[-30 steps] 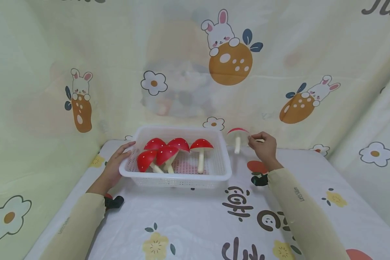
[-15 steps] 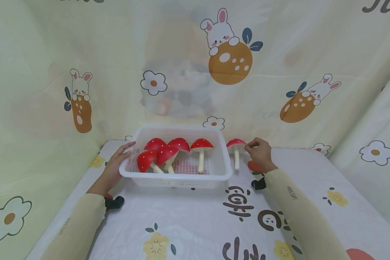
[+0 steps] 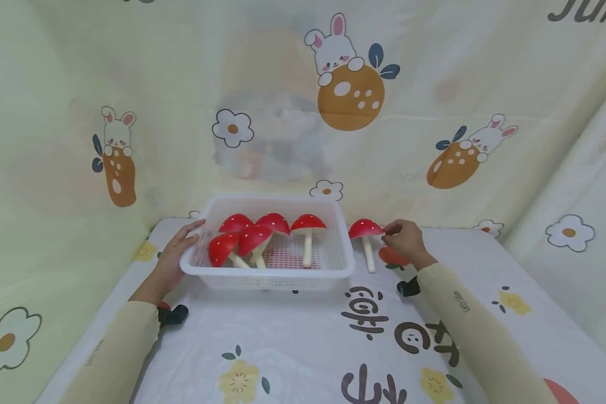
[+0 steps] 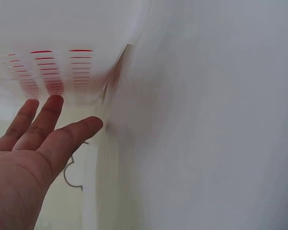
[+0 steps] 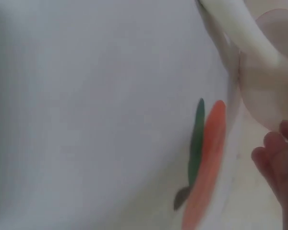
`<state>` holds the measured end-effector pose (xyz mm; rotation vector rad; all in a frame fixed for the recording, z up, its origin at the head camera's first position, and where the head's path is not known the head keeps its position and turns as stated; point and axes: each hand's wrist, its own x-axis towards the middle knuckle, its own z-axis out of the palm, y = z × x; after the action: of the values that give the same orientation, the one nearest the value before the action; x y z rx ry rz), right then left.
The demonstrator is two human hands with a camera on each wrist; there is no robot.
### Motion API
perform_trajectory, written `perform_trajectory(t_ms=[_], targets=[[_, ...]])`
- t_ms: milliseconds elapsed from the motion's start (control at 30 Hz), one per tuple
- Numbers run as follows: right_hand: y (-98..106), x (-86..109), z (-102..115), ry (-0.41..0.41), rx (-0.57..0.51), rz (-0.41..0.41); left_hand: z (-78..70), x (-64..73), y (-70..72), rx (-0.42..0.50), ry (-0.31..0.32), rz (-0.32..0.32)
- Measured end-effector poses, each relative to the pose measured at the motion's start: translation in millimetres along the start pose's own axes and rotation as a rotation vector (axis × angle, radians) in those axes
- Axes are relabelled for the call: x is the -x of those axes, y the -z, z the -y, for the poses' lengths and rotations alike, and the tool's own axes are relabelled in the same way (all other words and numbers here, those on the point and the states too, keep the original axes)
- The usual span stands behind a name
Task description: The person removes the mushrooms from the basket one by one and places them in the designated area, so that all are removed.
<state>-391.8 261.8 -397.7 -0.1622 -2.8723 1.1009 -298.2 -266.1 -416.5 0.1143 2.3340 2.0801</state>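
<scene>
A toy mushroom (image 3: pixel 366 228) with a red, white-dotted cap and pale stem stands slightly tilted on the table, right of a white basket. My right hand (image 3: pixel 406 242) pinches the right edge of its cap. Seen from the right wrist, the stem (image 5: pixel 247 36) and the cap's pale underside (image 5: pixel 266 96) appear beside the fingertips. Against the basket's left end, my left hand (image 3: pixel 169 266) rests with its fingers extended. In the left wrist view, the left hand (image 4: pixel 33 148) is spread beside the slotted basket wall (image 4: pixel 98 67).
Inside the white basket (image 3: pixel 272 274) lie several similar red mushrooms (image 3: pixel 255 238), most of them clustered at the left. A flower-printed cloth covers the table (image 3: pixel 283 336). Behind it hangs a pale curtain (image 3: pixel 182 140) with rabbit prints.
My right hand has come down with the mushroom, whose stem has gone from hanging near the table's back edge to the tabletop. My left hand has stayed at the basket.
</scene>
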Motion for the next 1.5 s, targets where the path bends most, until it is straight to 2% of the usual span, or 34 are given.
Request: perform_trajectory(t_ms=[200,433,667,900,1133,1300,1400,1500], targets=[[8.0,2.1,3.7,0.001,0.061,0.039,-1.0,2.4,2.9,-0.012,-0.006,-0.003],[17.2,10.4,14.0,0.118,0.152,0.025,-2.8,2.1,4.7,-0.025,-0.002,-0.004],[20.7,23.7,56.9,0.245,0.116,0.015,-2.1,1.5,7.7,-0.023,-0.009,-0.009],[20.9,23.0,113.5,0.294,0.117,0.008,-1.6,2.6,9.2,-0.014,-0.015,-0.006],[5.3,12.9,166.2,0.300,0.059,-0.003,-4.4,6.2,9.0,-0.024,-0.008,-0.016],[-17.8,9.8,183.6,0.304,-0.026,0.111,-6.3,6.5,5.0,-0.046,0.007,-0.015],[-35.4,8.6,186.8,0.333,-0.091,0.194,-5.8,4.9,2.9,-0.047,0.010,-0.022],[-51.4,6.6,187.2,0.382,-0.160,0.238,-4.9,2.6,0.5,-0.032,0.007,-0.024]])
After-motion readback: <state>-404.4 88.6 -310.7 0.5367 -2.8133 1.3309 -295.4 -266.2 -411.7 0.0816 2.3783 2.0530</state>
